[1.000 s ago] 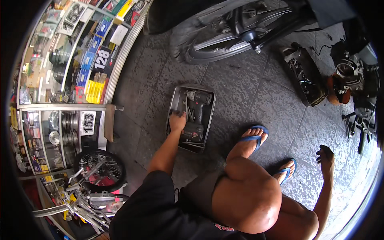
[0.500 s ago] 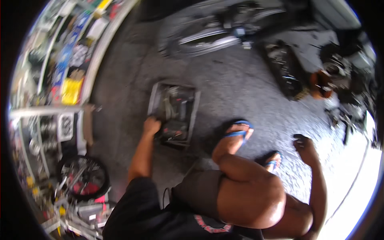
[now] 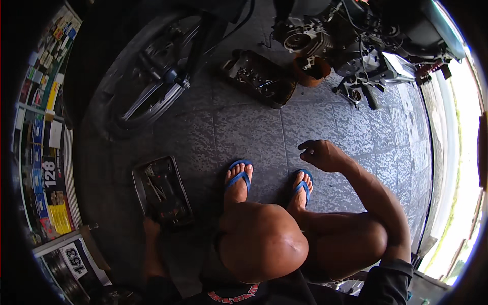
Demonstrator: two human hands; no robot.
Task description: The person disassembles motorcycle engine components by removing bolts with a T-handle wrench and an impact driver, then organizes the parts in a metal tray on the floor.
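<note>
Yellow packets (image 3: pixel 59 218) showed in the display case (image 3: pixel 70 175) at far left. My left hand (image 3: pixel 151 227) was at the near left corner of the tray (image 3: pixel 140 188), its fingers too dark to tell how far they closed or whether they gripped anything. Slim metal tools (image 3: pixel 156 187) lay inside, a black drill (image 3: pixel 163 169) nearer the right edge. My right hand (image 3: pixel 325 155) hovered beyond my right foot (image 3: pixel 303 184), fingers loosely bent and empty.
</note>
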